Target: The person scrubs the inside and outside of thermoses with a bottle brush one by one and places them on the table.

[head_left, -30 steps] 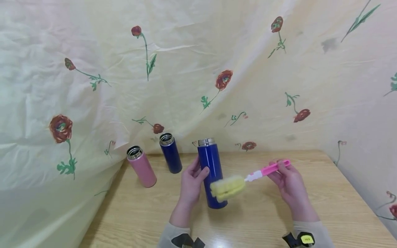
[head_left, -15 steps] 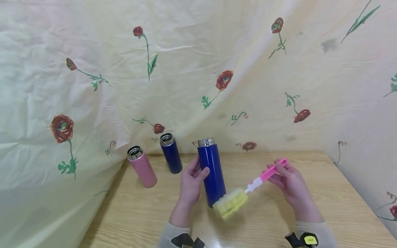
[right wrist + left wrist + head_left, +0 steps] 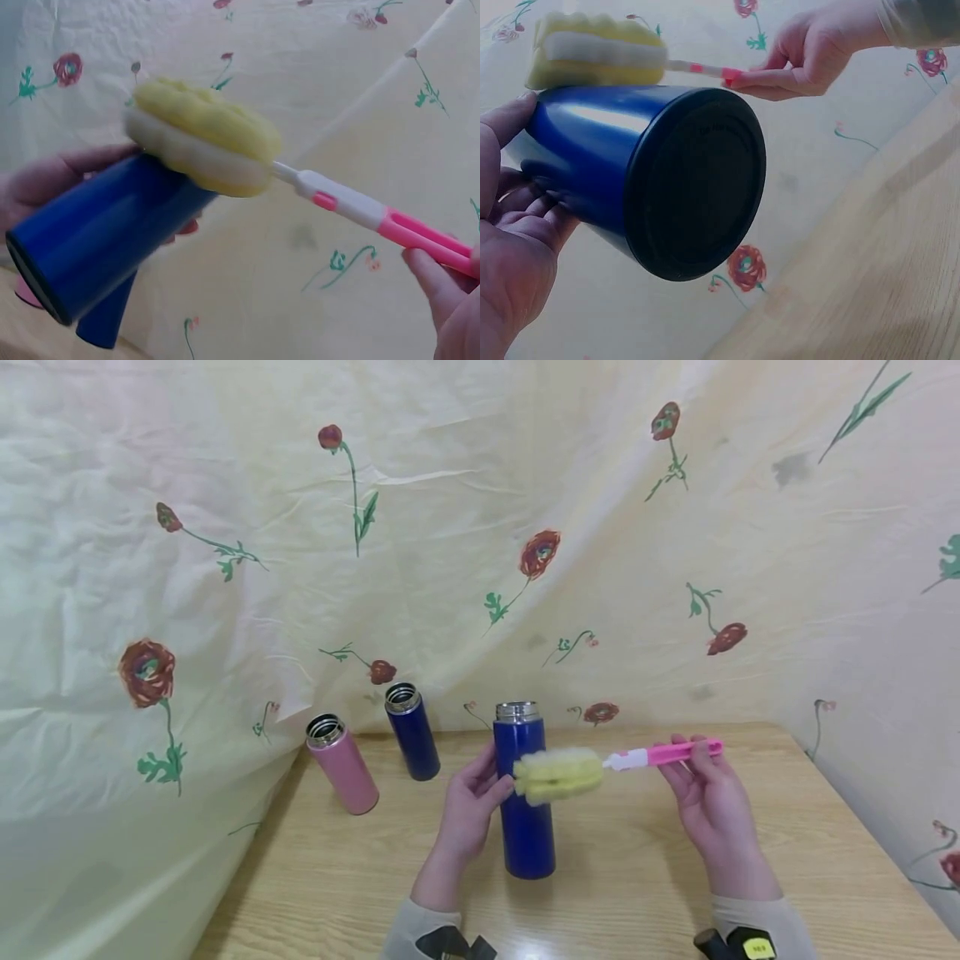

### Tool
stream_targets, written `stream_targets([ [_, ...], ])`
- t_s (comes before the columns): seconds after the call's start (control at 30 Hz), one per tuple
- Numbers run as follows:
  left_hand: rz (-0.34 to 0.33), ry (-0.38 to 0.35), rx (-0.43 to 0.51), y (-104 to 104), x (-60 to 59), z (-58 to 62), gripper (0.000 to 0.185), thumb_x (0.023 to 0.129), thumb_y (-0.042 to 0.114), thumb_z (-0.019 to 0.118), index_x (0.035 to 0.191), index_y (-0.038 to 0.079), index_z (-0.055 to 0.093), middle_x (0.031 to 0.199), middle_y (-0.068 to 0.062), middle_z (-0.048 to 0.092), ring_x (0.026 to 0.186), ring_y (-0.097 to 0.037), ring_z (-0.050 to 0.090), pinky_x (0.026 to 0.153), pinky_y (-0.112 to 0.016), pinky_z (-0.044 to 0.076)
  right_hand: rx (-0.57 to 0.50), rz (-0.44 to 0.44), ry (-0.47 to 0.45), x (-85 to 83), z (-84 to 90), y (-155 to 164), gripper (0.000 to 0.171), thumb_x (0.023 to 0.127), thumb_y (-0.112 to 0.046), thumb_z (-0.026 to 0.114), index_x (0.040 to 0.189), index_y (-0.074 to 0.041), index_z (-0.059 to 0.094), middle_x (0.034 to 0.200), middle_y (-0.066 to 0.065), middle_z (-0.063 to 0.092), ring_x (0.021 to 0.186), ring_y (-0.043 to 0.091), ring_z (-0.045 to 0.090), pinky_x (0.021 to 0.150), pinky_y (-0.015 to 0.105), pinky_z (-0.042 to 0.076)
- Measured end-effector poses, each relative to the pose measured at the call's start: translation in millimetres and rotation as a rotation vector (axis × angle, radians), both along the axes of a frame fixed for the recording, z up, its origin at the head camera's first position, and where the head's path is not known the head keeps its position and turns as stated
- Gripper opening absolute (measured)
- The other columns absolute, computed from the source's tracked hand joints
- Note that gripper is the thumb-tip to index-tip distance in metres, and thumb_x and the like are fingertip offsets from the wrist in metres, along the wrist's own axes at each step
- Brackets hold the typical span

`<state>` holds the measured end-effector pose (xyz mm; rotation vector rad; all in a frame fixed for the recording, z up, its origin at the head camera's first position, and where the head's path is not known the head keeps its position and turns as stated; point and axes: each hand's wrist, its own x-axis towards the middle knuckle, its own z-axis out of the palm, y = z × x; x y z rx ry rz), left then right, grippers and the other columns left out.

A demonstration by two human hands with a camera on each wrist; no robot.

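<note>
My left hand [image 3: 468, 806] grips a tall blue bottle [image 3: 527, 839] around its side, thumb toward the front. The bottle has a bare steel neck and no lid, and its black base [image 3: 697, 187] faces the left wrist camera. In my right hand [image 3: 712, 802] is a bottle brush, pinched by its pink handle [image 3: 675, 752]. The brush's yellow and white sponge head [image 3: 558, 775] lies across the upper side of the blue bottle, as both wrist views also show. The fingers behind the bottle are partly hidden in the head view.
A lidless pink bottle [image 3: 345, 768] and a shorter lidless blue bottle [image 3: 414, 735] stand at the back left of the wooden table [image 3: 637, 893]. A flower-printed cloth [image 3: 420, 585] hangs behind and along the sides.
The sponge head swung down toward the bottle's base, then back up to its upper side, leaving the brush nearly level. The blue bottle has shifted slightly right and stands straighter.
</note>
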<state>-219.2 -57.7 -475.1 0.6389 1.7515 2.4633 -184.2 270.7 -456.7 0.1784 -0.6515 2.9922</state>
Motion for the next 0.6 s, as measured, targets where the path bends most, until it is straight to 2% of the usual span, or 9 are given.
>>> stream_targets([
  [0.13,-0.019,0.005,-0.013,0.6,1.3,0.0,0.07,0.101,0.009,0.072,0.161,-0.006,0.038,0.156,-0.029,0.051,0.133,-0.026,0.063,0.108,-0.035,0.054,-0.179,-0.023,-0.04,3.3,4.7,-2.0,0.009,0.112,-0.008,0.049,0.118,-0.003,0.053,0.116,0.015,0.065,0.112,0.037,0.075,0.106,0.04,0.054],
  [0.23,-0.031,0.009,-0.015,1.0,2.1,-0.9,0.07,0.101,0.008,0.072,0.16,-0.008,0.038,0.158,-0.029,0.049,0.135,-0.028,0.061,0.109,-0.034,0.053,-0.245,-0.053,-0.065,5.3,7.7,-4.5,0.007,0.111,-0.007,0.052,0.117,-0.004,0.053,0.114,0.016,0.065,0.11,0.039,0.075,0.106,0.042,0.054],
  [0.43,-0.01,0.028,0.012,1.5,3.9,-1.1,0.076,0.094,0.008,0.078,0.159,-0.008,0.041,0.152,-0.026,0.057,0.127,-0.021,0.066,0.107,-0.034,0.055,-0.218,-0.108,-0.025,7.4,11.5,-14.0,0.006,0.11,-0.007,0.054,0.114,-0.002,0.053,0.111,0.018,0.065,0.106,0.04,0.076,0.103,0.042,0.056],
  [0.6,0.023,0.002,0.004,3.5,2.7,0.0,0.08,0.084,0.001,0.084,0.156,-0.005,0.049,0.14,-0.02,0.067,0.118,-0.019,0.071,0.102,-0.035,0.059,-0.181,-0.117,0.013,8.8,13.0,-18.7,0.007,0.111,-0.006,0.052,0.111,0.0,0.055,0.109,0.018,0.066,0.105,0.041,0.076,0.102,0.043,0.057],
])
